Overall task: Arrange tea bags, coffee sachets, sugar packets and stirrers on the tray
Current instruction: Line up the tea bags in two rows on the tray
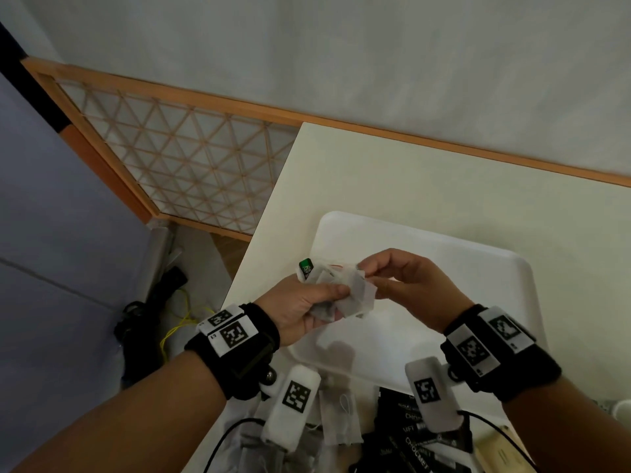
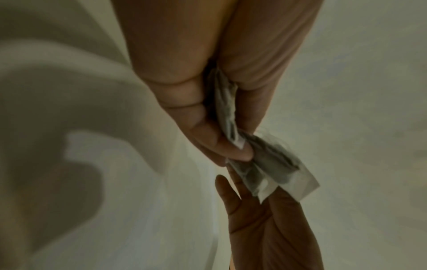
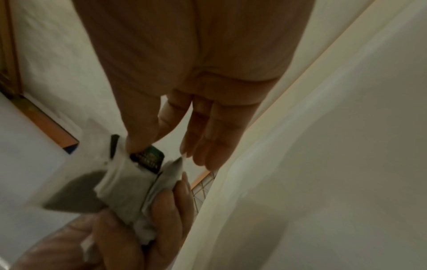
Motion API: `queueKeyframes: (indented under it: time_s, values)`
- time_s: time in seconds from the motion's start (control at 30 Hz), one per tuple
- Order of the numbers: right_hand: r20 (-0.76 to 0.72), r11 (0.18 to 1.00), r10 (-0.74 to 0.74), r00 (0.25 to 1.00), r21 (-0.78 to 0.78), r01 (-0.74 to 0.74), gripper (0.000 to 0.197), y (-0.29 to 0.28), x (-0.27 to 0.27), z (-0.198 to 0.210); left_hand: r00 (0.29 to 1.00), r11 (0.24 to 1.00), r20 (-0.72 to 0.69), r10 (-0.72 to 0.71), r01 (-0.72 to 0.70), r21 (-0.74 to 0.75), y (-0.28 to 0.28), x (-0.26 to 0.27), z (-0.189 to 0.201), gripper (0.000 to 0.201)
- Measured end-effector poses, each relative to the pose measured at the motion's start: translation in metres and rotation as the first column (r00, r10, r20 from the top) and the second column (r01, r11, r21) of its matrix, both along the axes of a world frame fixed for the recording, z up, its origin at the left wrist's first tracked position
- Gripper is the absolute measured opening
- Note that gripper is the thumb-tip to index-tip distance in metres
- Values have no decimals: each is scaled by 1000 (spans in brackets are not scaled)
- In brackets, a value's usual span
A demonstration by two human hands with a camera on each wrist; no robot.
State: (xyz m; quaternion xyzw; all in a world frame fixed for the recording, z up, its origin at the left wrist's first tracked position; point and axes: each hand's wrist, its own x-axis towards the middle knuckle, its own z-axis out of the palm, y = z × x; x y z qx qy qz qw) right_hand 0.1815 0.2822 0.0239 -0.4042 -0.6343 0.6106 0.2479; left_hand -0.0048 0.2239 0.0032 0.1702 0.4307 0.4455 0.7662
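Both hands hover over the near left part of the white tray (image 1: 478, 268). My left hand (image 1: 327, 297) grips a bunch of white tea bags (image 1: 353, 295), and a green tag (image 1: 306, 268) sticks out at its far side. The left wrist view has my left hand (image 2: 233, 144) pinching the tea bags (image 2: 272, 164) between thumb and fingers. My right hand (image 1: 370, 273) pinches the far corner of one bag. In the right wrist view the right hand (image 3: 148, 146) has its thumb on the tea bags (image 3: 124, 184) beside the green tag (image 3: 150, 159), its other fingers stretched out.
The tray lies on a pale table (image 1: 375, 172). Between the tray and me lie black coffee sachets (image 1: 416, 435) and more tea bags (image 1: 338, 421). A white cup (image 1: 621, 407) shows at the right edge. Left of the table are cables (image 1: 177, 322) and a wooden lattice screen (image 1: 191, 158).
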Motion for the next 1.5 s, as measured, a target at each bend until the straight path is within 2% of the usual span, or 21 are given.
queueKeyframes:
  time_s: [0.1,0.17,0.27,0.37,0.43,0.53,0.6,0.67,0.77,0.87,1.03,1.1,1.17,1.23,1.4,1.5]
  values:
    - [99,985,113,989,122,-125,35,3,-4,-5,1000,999,21,23,-22,-31,5,-1,-1,46]
    - [60,984,114,992,131,-121,32,7,-7,-6,998,999,45,34,-32,-42,9,-2,-1,46]
    - [-40,998,30,999,63,-27,18,13,-10,-8,995,998,81,60,-57,-38,12,-5,-2,38]
    - [-146,993,-90,985,-92,77,6,18,-14,-5,990,988,26,136,-133,-83,16,-7,-3,46]
    - [-143,979,-162,976,-147,141,25,25,-15,-4,986,983,-54,161,-165,-77,18,-9,-4,38]
    - [36,979,-186,982,-80,188,13,44,-16,-6,956,971,-193,223,-235,-43,22,-15,-11,34]
    - [172,980,-191,967,-15,196,12,60,-18,-13,938,962,-230,260,-273,-24,23,-19,-15,35]
    - [280,989,-147,949,54,137,14,74,-24,-20,935,962,-240,263,-272,-6,23,-23,-17,32]
    - [392,995,7,920,91,-46,12,91,-39,-22,944,972,-237,231,-236,8,22,-27,-18,30]
    - [484,983,100,869,85,-160,17,107,-54,-21,949,976,-231,215,-218,13,22,-30,-20,33]
    - [690,944,8,724,234,-234,18,127,-65,-32,949,973,-217,228,-232,5,27,-30,-22,31]
    - [669,948,-42,742,262,-182,14,130,-66,-35,950,975,-222,219,-223,11,29,-29,-22,31]
    - [580,970,-115,806,242,-36,10,132,-65,-37,951,976,-225,213,-215,16,30,-29,-23,33]
    - [518,974,-174,838,216,69,4,132,-64,-38,950,977,-229,211,-213,17,31,-28,-24,32]
    - [486,955,-215,847,285,79,6,130,-51,-36,954,981,-231,192,-193,16,31,-24,-25,31]
    - [489,971,-139,861,240,20,8,129,-40,-28,955,983,-235,181,-183,12,31,-23,-26,28]
